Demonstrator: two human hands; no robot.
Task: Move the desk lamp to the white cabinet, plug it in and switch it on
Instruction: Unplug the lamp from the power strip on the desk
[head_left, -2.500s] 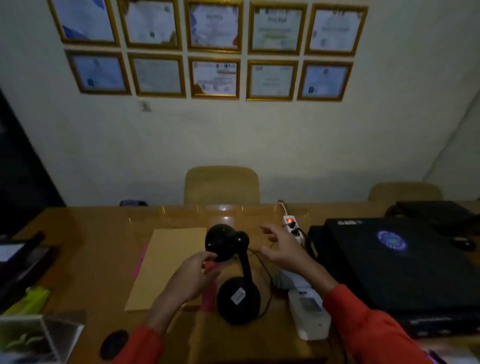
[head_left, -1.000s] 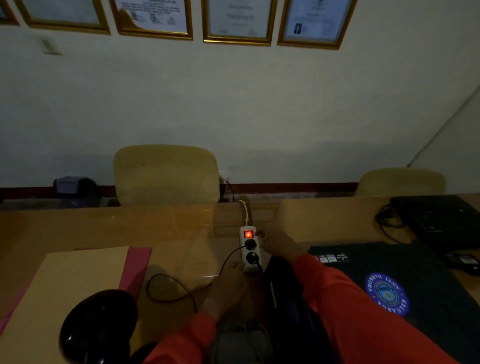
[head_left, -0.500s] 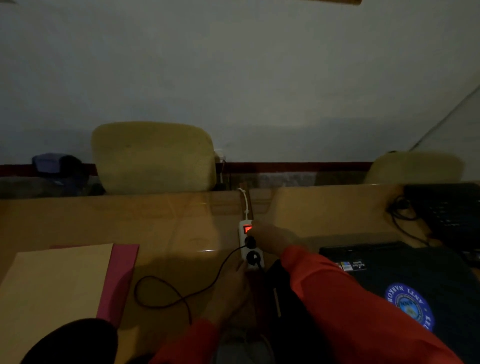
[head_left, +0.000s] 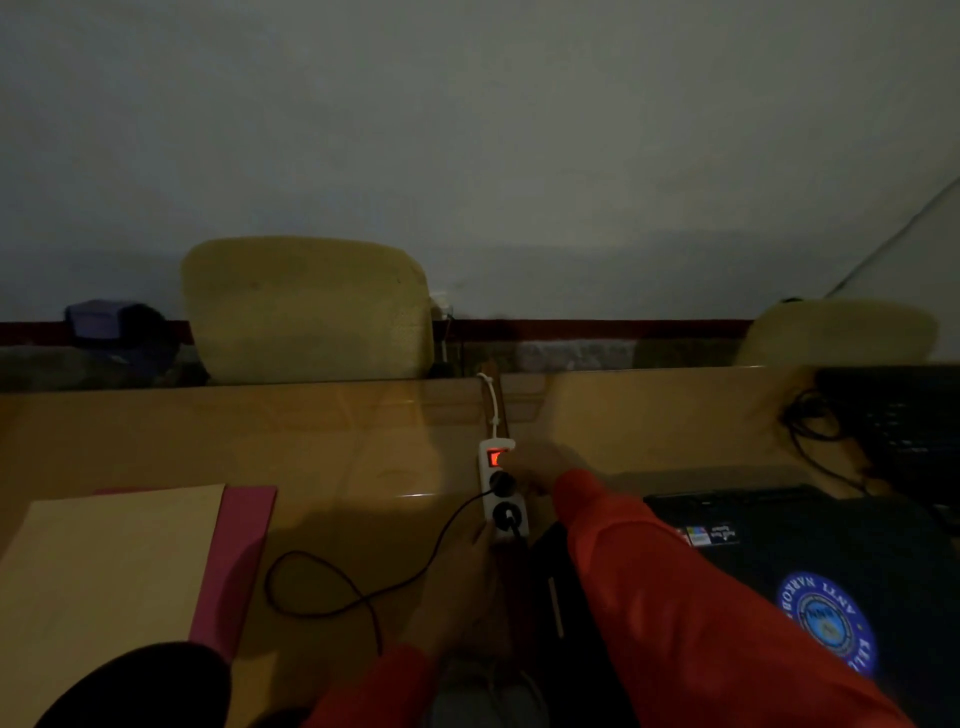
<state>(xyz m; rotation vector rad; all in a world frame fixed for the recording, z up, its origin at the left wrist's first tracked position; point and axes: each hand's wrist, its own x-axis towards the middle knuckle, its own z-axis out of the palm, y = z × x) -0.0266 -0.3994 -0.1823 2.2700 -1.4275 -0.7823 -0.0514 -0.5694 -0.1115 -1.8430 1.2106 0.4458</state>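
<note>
right now your right hand (head_left: 535, 462) sits on the far end of the white power strip (head_left: 501, 488), fingers curled against its glowing red switch (head_left: 496, 458); whether they pinch the upper black plug (head_left: 502, 482) you cannot tell in this dim light. your left hand (head_left: 467, 582) rests open beside the strip's near end, steadying it. the strip's long axis runs straight away from you, so a plug should pull up and out. from the sockets a thin black cord (head_left: 363, 597) loops left across the glossy wooden desk (head_left: 311, 452) toward the lamp (head_left: 140, 686), whose rounded black head fills the lower-left corner, nearer your left hand. no white cabinet is in view.
</note>
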